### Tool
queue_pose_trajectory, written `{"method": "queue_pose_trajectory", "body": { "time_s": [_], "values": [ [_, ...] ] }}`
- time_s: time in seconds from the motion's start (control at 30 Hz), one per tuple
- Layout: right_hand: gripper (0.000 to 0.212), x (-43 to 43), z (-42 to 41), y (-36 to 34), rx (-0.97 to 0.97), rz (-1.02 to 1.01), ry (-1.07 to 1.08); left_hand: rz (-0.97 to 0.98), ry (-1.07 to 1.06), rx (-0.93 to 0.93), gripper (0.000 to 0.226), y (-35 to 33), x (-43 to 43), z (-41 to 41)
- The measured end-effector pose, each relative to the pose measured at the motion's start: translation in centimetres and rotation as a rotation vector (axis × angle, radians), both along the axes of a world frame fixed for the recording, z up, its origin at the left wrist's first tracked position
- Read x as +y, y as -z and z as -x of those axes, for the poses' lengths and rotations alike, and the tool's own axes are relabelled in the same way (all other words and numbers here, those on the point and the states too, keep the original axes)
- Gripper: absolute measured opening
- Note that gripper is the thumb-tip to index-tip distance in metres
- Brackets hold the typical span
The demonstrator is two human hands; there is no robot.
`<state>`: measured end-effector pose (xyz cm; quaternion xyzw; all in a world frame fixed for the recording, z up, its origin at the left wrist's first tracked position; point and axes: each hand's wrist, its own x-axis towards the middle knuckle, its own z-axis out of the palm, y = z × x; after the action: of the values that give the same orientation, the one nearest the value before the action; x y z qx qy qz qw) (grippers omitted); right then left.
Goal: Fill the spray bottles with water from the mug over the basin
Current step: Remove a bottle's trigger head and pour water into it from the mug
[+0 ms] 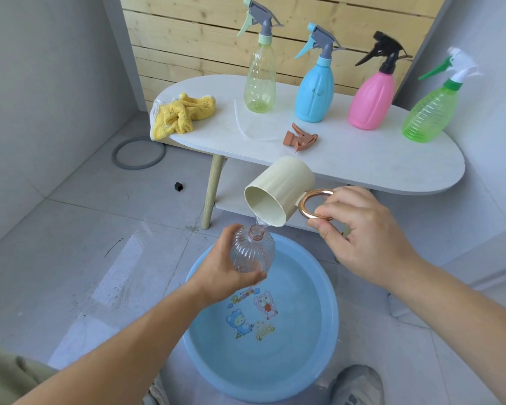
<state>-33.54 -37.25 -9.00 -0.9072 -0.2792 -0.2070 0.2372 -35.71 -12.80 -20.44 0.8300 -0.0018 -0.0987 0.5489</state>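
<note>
While over basin (304,361), mug (284,185) axis aslant, mouth down-left; btl (251,255) neck up.

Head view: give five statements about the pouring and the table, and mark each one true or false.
1. The right hand holds the cream mug by its copper ring handle, tipped to pour. True.
2. The left hand grips an opaque pink bottle. False: it grips a clear ribbed bottle with no spray head on it.
3. The clear ribbed bottle is held over the blue basin. True.
4. The orange-brown spray head is screwed onto the bottle being filled. False: it lies loose on the white table.
5. The yellow cloth lies in the basin. False: it lies crumpled on the table's left end.
</note>
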Motion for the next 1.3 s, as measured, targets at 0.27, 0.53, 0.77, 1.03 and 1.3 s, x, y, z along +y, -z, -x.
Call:
{"method": "queue_pose_trajectory", "body": {
  "time_s": [0.27,0.53,0.77,1.03,1.3],
  "values": [
    [0.029,0.1,0.0,0.2,-0.091,0.066,-0.073,-0.008,0.001,-0.004,0.086,0.3,0.1,0.0],
    [0.016,0.1,-0.2,0.7,-0.161,0.182,-0.133,0.003,-0.005,-0.014,0.084,0.5,0.1,-0.1],
    [0.022,1.5,0.6,1.3,0.478,-0.393,0.194,0.015,-0.017,-0.016,0.085,1.3,0.4,-0.3],
    [0.032,0.1,-1.5,11.7,0.897,-0.466,0.451,-0.003,-0.033,0.004,0.097,3.0,1.0,-0.2],
    [0.046,-0.5,-1.4,19.7,0.926,0.033,0.424,-0.003,-0.033,0.027,0.091,4.2,1.4,-0.2]
  ]
}}
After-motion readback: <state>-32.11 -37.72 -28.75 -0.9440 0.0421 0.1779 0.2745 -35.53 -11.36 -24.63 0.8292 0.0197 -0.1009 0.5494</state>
